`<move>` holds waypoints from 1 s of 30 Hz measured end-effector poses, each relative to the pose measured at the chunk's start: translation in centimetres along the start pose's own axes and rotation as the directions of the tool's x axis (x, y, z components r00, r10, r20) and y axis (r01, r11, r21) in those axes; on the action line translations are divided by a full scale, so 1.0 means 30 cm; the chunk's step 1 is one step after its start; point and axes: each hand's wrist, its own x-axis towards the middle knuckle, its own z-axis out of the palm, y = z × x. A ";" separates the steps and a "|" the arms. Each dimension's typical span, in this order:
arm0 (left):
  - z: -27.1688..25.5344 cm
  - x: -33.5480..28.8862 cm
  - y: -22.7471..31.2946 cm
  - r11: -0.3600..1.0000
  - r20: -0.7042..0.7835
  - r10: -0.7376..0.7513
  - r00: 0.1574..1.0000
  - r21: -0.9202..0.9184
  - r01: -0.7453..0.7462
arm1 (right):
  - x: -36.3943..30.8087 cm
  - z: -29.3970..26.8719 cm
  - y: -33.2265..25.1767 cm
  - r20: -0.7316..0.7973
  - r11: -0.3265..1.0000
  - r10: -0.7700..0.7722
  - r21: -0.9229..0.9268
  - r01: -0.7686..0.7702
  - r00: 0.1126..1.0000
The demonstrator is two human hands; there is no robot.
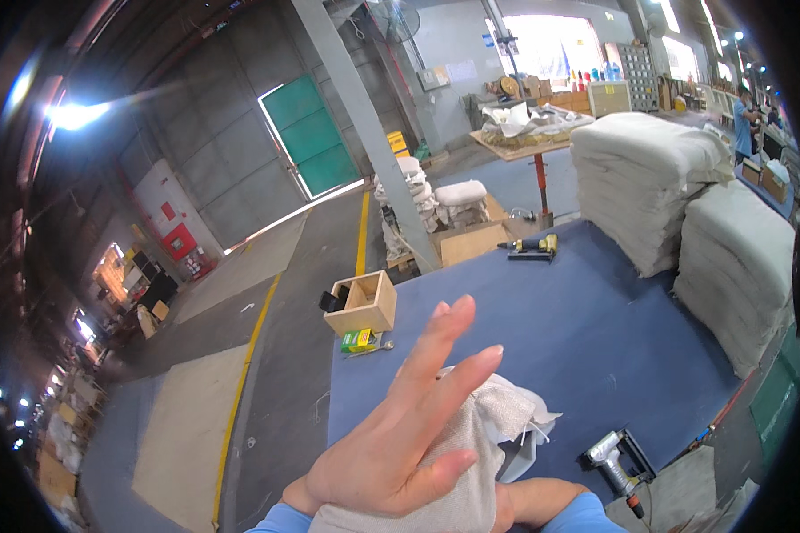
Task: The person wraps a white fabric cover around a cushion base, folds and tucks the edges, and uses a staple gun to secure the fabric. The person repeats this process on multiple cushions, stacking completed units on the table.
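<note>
Left hand [396, 435] near table edge [336, 391]

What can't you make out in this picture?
Head view: most of the right hand, hidden by the pale cloth.
Head view: the blue sleeves, cut off by the lower edge.
Head view: what the distant person is handling, too small and far away.

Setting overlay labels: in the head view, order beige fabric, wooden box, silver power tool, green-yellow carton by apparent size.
1. Beige fabric
2. Wooden box and silver power tool: too alike to rank
3. Green-yellow carton
</note>
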 end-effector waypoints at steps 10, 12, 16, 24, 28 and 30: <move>0.047 -0.089 -0.038 0.989 -0.303 0.083 0.949 -0.092 -0.116 | 0.007 0.011 0.041 0.136 0.996 -0.090 0.031 0.086 0.987; 0.023 -0.094 -0.058 0.976 -0.353 0.075 0.933 -0.166 -0.141 | 0.038 0.032 0.056 0.154 0.994 -0.112 0.034 0.108 0.982; 0.023 -0.094 -0.124 0.763 -0.492 -0.342 0.800 -0.642 -0.069 | 0.082 0.077 0.090 0.196 0.989 -0.151 0.029 0.148 0.969; 0.022 -0.135 -0.211 0.550 -0.245 -0.441 0.864 -0.834 0.044 | 0.121 0.087 0.103 0.260 0.988 -0.145 -0.015 0.155 0.954; 0.013 -0.150 -0.150 0.560 -0.214 -0.432 0.876 -0.825 0.074 | 0.094 0.105 0.103 0.203 0.987 -0.156 0.059 0.147 0.967; 0.008 -0.157 -0.135 0.560 -0.184 -0.414 0.892 -0.824 0.090 | 0.059 0.129 0.123 0.208 0.981 -0.189 0.091 0.174 0.960</move>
